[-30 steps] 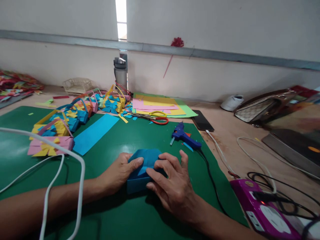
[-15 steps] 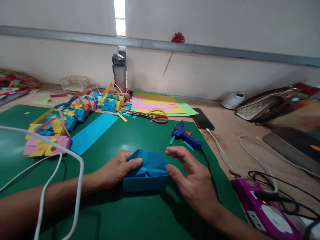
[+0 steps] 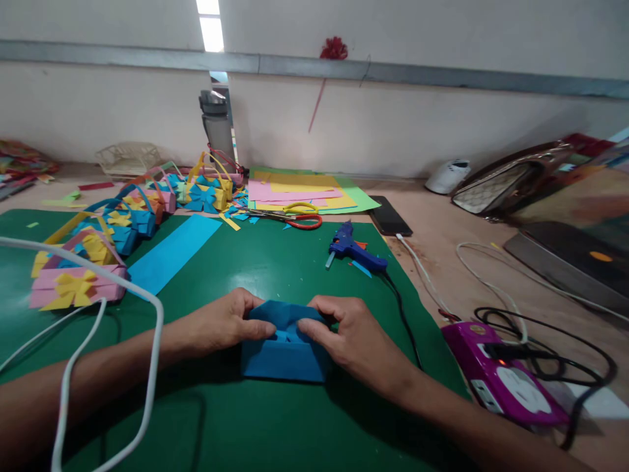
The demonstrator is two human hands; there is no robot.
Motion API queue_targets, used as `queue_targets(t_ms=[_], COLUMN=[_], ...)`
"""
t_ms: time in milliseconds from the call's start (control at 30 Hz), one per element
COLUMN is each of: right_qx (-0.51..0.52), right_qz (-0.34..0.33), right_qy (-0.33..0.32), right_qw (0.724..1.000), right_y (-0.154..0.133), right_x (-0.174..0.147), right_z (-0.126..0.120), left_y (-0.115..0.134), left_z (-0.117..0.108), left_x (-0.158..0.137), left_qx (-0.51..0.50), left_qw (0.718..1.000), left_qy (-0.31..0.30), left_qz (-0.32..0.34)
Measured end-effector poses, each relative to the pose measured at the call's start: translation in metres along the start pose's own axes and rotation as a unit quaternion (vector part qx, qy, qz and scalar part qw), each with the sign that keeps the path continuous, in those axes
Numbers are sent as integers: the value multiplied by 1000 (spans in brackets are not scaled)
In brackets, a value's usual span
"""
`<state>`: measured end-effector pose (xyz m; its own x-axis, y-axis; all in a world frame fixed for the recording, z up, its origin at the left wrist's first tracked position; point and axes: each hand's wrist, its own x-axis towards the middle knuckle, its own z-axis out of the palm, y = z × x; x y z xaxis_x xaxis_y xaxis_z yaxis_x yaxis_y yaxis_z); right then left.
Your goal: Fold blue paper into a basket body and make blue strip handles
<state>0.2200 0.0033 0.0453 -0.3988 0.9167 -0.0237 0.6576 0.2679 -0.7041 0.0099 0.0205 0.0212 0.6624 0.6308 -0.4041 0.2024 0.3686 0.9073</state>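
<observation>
A folded blue paper box (image 3: pixel 285 359) sits on the green mat near its front, its upper flaps partly raised. My left hand (image 3: pixel 234 321) grips its left side, thumb pressed on the top folds and fingers hidden behind. On the opposite side my right hand (image 3: pixel 351 334) pinches the box, with the thumb inside the fold and the fingers behind the back flap. Beyond the box lies a blue glue gun (image 3: pixel 351 248) on its side. A flat blue paper strip (image 3: pixel 174 254) rests to the left.
Several small paper baskets (image 3: pixel 78 285) stand at the left. Scissors (image 3: pixel 295 217) lie before stacked coloured paper (image 3: pixel 299 190). A phone (image 3: pixel 390 216), a purple power strip (image 3: pixel 506 377) and black cords are on the right. A white cable (image 3: pixel 156 367) loops across the left foreground.
My right hand has closed onto the right side of the box, where it was open beside it before. The box's top flap is pressed lower. The view has shifted slightly.
</observation>
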Motion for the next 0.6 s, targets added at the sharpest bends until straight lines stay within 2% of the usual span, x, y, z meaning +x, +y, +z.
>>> queue_targets(t_ms=[167,300,433,600], right_qx=[-54,-50,-22,132], right_qz=[-73,-92,-64,32], right_qy=[20,41,49,-1], right_qw=[996,994,997,991], right_y=[-2,-2,-3,-3], right_x=[-4,-8,-7,-2], right_z=[2,7,9,6], left_y=[5,10,5,1], left_z=[-2,5,9,8], left_x=[-4,-8,-8,-6], left_qx=[73,114,91,32], left_qw=[997,993,995,998], left_qy=[2,0,28,57], left_qz=[-5,-5,-2,-17])
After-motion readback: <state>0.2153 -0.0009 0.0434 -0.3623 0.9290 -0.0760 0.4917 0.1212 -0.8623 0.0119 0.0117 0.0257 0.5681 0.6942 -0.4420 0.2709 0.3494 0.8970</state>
